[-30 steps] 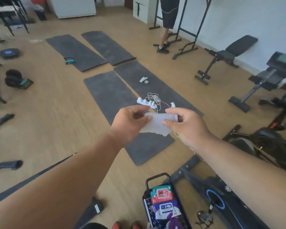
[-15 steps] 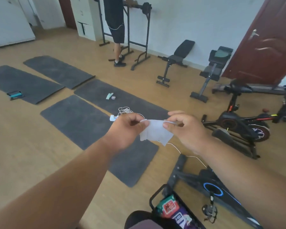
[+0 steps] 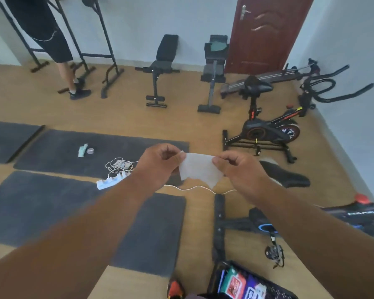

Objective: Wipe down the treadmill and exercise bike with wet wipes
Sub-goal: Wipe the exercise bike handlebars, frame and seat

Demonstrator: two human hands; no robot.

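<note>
A single wet wipe (image 3: 198, 170) hangs spread in the air at chest height, stretched by its top edge between both hands and touching no machine; its lower edge droops free. The left hand (image 3: 160, 162) is closed, thumb and forefinger pinching the wipe's left upper corner, the other fingers curled in. The right hand (image 3: 235, 169) is likewise closed in a pinch on the right upper corner. By this showing the task is at its opening step: the wipe is being unfolded, and no wiping of either machine can be seen to be done. The exercise bike (image 3: 266, 126) stands well apart beyond the hands, near the door (image 3: 266, 33); a second machine's black frame (image 3: 219, 223) lies just below the right forearm, its nature not clear. A treadmill cannot be told with certainty. Packets of wipes (image 3: 235, 281) sit in a basket at the lower edge. A white power strip (image 3: 110, 180) and cord rest on the grey floor mats (image 3: 52, 203).
</note>
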